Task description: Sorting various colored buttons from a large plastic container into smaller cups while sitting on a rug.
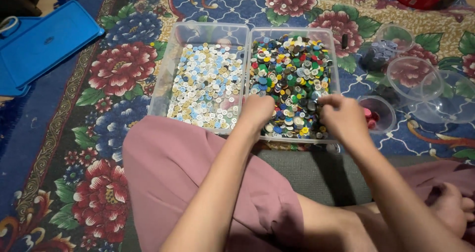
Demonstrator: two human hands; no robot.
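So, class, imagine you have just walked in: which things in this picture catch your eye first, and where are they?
Two clear plastic bins sit side by side on a floral carpet: the left bin holds pale white, blue and tan buttons, the right bin a heap of many-coloured buttons. The left hand and right hand are over the right bin's near edge.

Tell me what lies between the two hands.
In the head view, only mixed coloured buttons lie between the left hand and the right hand; both hands rest in the right clear bin.
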